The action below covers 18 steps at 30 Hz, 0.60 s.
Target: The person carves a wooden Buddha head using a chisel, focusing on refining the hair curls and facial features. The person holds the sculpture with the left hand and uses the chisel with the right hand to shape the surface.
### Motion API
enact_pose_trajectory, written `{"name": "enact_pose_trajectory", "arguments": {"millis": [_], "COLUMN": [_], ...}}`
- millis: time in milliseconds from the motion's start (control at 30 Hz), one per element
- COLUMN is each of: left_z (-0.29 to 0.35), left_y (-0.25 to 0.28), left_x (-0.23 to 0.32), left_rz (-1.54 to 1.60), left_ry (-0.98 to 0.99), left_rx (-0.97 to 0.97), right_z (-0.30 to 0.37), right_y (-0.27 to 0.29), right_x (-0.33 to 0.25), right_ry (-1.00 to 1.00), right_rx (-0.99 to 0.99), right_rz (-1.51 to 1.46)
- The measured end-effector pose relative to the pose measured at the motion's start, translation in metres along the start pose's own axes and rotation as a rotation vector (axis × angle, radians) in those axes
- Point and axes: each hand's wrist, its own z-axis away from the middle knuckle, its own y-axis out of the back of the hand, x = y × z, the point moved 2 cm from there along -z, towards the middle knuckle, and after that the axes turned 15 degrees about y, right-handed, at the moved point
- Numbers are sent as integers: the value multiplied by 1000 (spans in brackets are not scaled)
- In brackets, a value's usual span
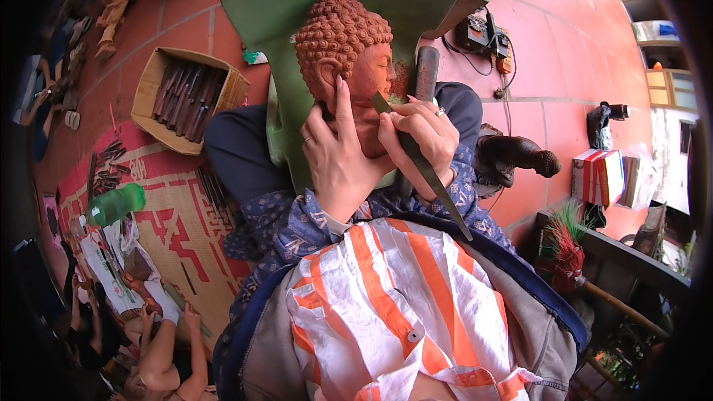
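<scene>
A reddish-brown carved Buddha head (334,37) with tight curls lies in front of me on a green plastic chair (256,0), its face turned to the right. My left hand (338,156) grips the neck, the index finger pressed along the jaw below the ear. Between the fingers of my right hand (427,134) is a long, flat metal file (432,178), slanting down to the right. Its upper end is close to the carving's mouth and chin. Reddish dust lies on the chair beside the face. A dark, flat bar (426,74) stands just beyond my right hand.
At left, a cardboard box (142,100) holds several carving tools; a green bottle (119,205) lies on the patterned mat (160,171). Right are a corded electrical device (475,36), a dark carved figure (512,157) and a striped box (598,177). Another person's arm (197,349) shows lower left.
</scene>
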Motion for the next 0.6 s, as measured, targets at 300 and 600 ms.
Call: {"name": "enact_pose_trajectory", "arguments": {"millis": [300, 600], "left_z": [-1, 0], "left_y": [2, 3], "left_x": [1, -2], "left_rz": [24, 41], "left_ry": [-9, 7], "left_rx": [-4, -33], "right_z": [-11, -16], "right_y": [-3, -4], "right_x": [7, 3], "right_ry": [-28, -60], "right_rx": [57, 48], "right_rz": [-101, -71]}}
